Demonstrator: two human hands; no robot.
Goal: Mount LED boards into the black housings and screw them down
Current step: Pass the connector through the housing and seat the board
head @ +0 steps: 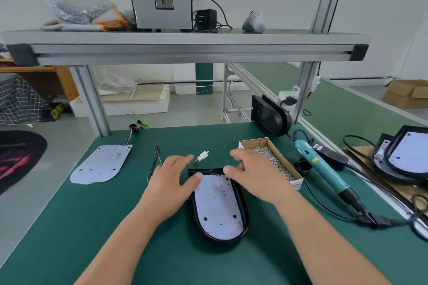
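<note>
Head view shows you the green worktop (pixel 92 227), and in its middle the black housing (pixel 246 220) lies with its long axis pointing away from you, the rounded end near your body and the straight end far. The LED board (pixel 217 206) sits already inside it and seems flat, though no screw is visible in it yet.

Both your hands are at the far end. Your left hand (pixel 171 183) has relaxed, spread fingers, and its thumb touches the board's far left corner. Your right hand (pixel 254 173) hovers over the far right corner, its fingers loosely bent and holding nothing.

The electric screwdriver (pixel 324 169) lies well to the right, and the box of screws (pixel 271 159) is just beside your right hand. So I think the right hand should fetch both, while the left keeps the board steady.
</note>
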